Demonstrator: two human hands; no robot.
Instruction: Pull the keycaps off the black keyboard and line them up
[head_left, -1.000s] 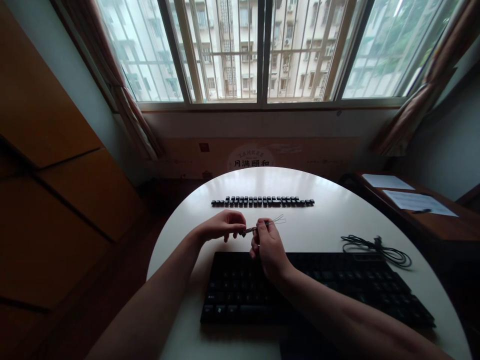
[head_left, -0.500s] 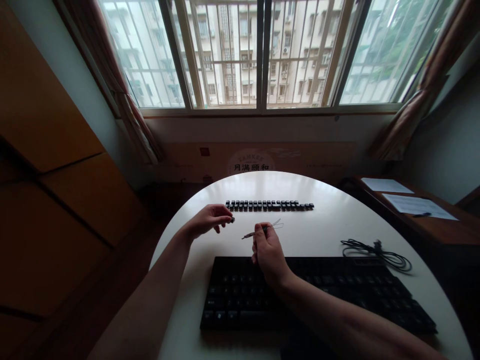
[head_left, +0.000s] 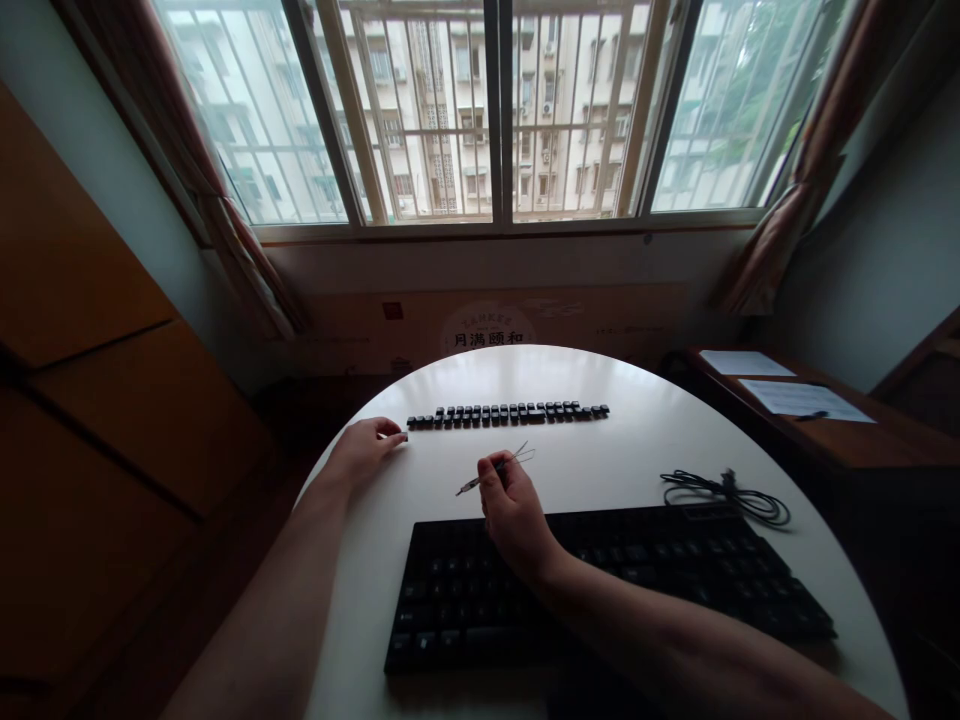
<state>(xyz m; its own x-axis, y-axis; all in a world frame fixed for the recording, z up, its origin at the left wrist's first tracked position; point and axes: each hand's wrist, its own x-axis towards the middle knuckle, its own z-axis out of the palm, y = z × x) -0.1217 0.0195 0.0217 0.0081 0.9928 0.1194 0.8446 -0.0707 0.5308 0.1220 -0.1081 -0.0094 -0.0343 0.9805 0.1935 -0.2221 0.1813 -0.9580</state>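
Note:
My left hand [head_left: 369, 446] is at the left end of the rows of black keycaps, its thumb and fingers pinched on a small black keycap [head_left: 405, 437]. That keycap is at or just over the table top. Two lines of loose keycaps [head_left: 502, 414] stretch to the right behind it. My right hand [head_left: 510, 505] is closed round a thin wire keycap puller [head_left: 469, 487], its wire loops sticking out to the upper right and its narrow tip to the lower left. This hand is above the upper edge of a black keyboard [head_left: 637, 560], partly covering it.
The keyboard lies on a round white table [head_left: 600, 470]. A coiled black cable [head_left: 739, 497] rests behind its right end. To the right, a brown desk [head_left: 817, 440] holds papers [head_left: 806, 400] and a pen [head_left: 812, 415]. A barred window is ahead.
My left hand has moved left and down to the left end of the rows with the keycap. My right hand still holds the puller. The whole view has shifted slightly.

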